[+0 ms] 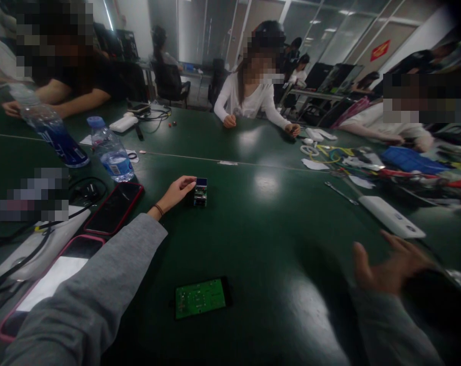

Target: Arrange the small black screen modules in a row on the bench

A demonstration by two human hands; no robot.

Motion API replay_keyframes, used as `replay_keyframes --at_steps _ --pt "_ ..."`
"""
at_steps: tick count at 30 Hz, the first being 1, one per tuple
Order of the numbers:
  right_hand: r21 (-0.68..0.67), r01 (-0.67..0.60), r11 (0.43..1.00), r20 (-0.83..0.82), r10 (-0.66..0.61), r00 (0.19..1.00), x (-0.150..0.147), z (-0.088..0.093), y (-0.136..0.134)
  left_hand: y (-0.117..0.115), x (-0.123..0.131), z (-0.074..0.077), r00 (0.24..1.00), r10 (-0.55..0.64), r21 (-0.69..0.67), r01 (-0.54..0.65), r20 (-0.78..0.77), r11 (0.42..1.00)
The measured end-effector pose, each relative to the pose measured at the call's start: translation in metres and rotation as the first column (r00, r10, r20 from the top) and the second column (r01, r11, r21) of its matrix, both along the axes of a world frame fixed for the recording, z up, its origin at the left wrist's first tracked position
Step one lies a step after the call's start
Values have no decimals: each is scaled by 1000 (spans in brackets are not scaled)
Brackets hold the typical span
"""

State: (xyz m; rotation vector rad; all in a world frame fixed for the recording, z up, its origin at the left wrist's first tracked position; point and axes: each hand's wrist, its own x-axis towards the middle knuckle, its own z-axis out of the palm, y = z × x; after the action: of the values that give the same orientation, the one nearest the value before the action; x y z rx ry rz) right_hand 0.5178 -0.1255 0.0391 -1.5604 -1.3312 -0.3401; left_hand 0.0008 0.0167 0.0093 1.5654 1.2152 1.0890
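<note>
My left hand (179, 191) reaches out over the table, its fingers closed against the left side of a small circuit board module (201, 192). That module has a dark little screen at its top and stands on the green tabletop. Closer to me lies a green circuit board (200, 299) with a dark edge, flat on the table and touched by neither hand. Off to the right, my right hand (390, 267) is raised with fingers apart, slightly blurred and holding nothing. A white power strip (391, 216) is the nearest thing beyond it.
Two phones (114, 207), a blue-capped water bottle (111, 152) and a tall bottle (57, 132) line the left side. A wrench (340, 193) lies right of centre, near a blue tray (417, 161) and tangled cables (329, 152). Several people sit around the table.
</note>
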Motion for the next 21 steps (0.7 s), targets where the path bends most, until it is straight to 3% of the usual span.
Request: replay_keyframes --at_steps 3,6,8,10,14,21 --pt "-102 -346 933 129 357 925 -79 -10 32 -1 2 3 1000 12 -9 -12 -10 1000" --pt "-275 -614 740 100 657 748 -178 -17 59 -1 3 3 1000 23 17 -23 -13 1000" --pt "-358 -715 600 -25 760 650 -235 -23 74 0 2 1 1000 14 38 -14 -13 999" --pt "-399 -749 528 -114 782 612 -275 -30 86 1 2 0 1000 4 49 -3 -22 999" --pt "-405 -765 501 -114 802 586 -300 -38 99 0 2 3 997 -40 68 45 -66 997" --pt "-329 -826 458 -177 829 531 -278 -40 101 -5 5 9 996 -36 79 42 -84 996"
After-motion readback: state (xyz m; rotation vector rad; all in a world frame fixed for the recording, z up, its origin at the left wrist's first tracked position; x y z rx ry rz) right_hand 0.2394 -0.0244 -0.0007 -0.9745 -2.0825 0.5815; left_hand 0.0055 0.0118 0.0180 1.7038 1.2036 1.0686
